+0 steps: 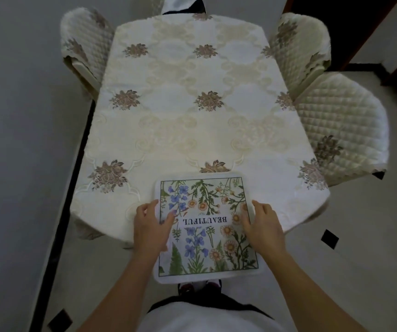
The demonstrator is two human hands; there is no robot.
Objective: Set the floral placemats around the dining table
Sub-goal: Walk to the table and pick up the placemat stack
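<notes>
A floral placemat point(207, 226), white-edged with blue and orange flowers and the word BEAUTIFUL printed upside down to me, is held flat above the near end of the dining table point(188, 111). Its far part is over the cream embroidered tablecloth, and its near part sticks out past the table edge toward my body. My left hand point(150, 226) grips its left edge, thumb on top. My right hand point(262, 225) grips its right edge the same way. I cannot tell whether more mats lie stacked beneath the top one.
Quilted cream chairs stand around the table: one at the far left point(85, 46), one at the far right point(298, 44), one at the near right point(343, 125). A black floor stripe point(73, 168) runs along the left. Pale tiled floor surrounds the table.
</notes>
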